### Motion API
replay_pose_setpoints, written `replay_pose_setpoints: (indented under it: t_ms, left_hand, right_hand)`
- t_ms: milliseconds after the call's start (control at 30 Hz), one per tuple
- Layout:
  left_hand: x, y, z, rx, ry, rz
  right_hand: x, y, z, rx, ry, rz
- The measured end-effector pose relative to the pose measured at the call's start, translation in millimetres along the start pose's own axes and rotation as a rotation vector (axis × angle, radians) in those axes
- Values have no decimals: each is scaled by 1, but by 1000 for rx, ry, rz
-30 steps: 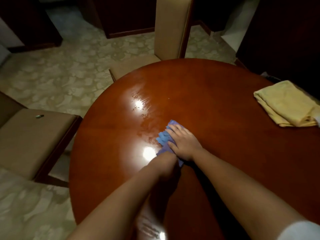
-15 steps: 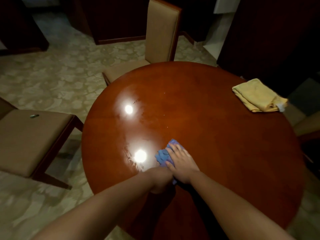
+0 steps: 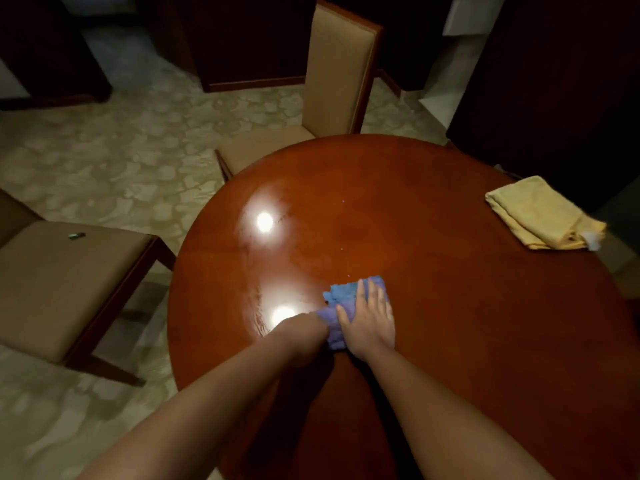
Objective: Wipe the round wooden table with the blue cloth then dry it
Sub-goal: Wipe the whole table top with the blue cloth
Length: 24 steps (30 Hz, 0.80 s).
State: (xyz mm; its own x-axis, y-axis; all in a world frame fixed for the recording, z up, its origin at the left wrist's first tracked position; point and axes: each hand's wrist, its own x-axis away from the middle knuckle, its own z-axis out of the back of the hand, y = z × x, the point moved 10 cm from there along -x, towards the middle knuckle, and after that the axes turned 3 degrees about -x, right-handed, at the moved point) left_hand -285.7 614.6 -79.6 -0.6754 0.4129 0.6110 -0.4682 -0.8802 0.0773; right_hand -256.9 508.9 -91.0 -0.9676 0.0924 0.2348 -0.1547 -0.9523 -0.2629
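Observation:
The round wooden table (image 3: 433,237) fills the middle of the view, glossy, with wet smears around two light reflections on its left side. The blue cloth (image 3: 341,296) lies bunched on the table near its front left. My right hand (image 3: 369,318) presses flat on the cloth with straight fingers. My left hand (image 3: 301,336) is at the cloth's left end, its fingers hidden from me where they meet the cloth. A folded yellow cloth (image 3: 540,213) lies at the table's right edge.
A tan upholstered chair (image 3: 336,71) stands at the far side of the table. Another tan chair (image 3: 59,282) stands to the left with a small object (image 3: 77,235) on its seat. Dark furniture lines the back and right. The floor is pale patterned tile.
Both hands and the blue cloth have slid back toward the table's near edge and slightly right. The camera has pulled back, so more of the table shows.

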Motion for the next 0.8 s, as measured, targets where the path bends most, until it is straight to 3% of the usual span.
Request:
replay_pose_setpoints:
  t_ms: [100,300,467,567,800]
  left_hand:
    - [-22,-23,11,78,-40,65]
    - [-87,-68,57,122,115,63]
    - [-105,-74,104,61,133,74]
    - [-106,-79,134,98,251,101]
    - [-120,-124,136,177,337,109]
  right_hand:
    - [-33,-6,8,-28,45,-37]
    - [-117,-18,24,-105,68,-34]
    - [-191,-39,39,-126,-14,110]
    - [-224,-49,43,-202,-102,117]
    - [-261,-80,40,-181,-156,156]
